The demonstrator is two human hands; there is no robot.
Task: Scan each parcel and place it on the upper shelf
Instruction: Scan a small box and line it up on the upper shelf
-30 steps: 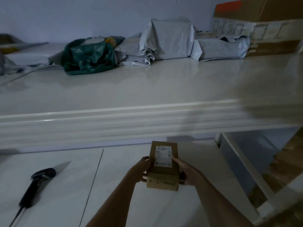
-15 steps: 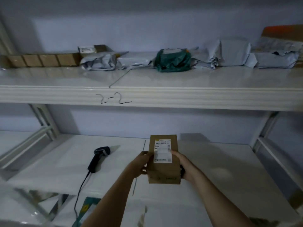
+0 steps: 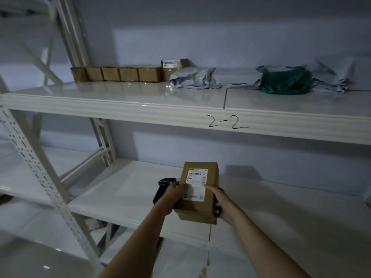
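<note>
Parcel (image 3: 197, 192) in both hands hides part of scanner (image 3: 162, 187) behind.

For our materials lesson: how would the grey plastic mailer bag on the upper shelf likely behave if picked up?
The grey mailer bag is crumpled and sagging, so it would probably flop. Its glossy film looks slippery. It lies flat on the upper shelf, so it is unlikely to roll.

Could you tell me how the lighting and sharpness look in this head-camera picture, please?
Head view: dim, bluish light throughout; the cardboard parcel casts a soft shadow on the wall behind; the upper shelf shows faint glossy reflections; wide-angle bending tilts the uprights; the label print is too soft to read.
</note>
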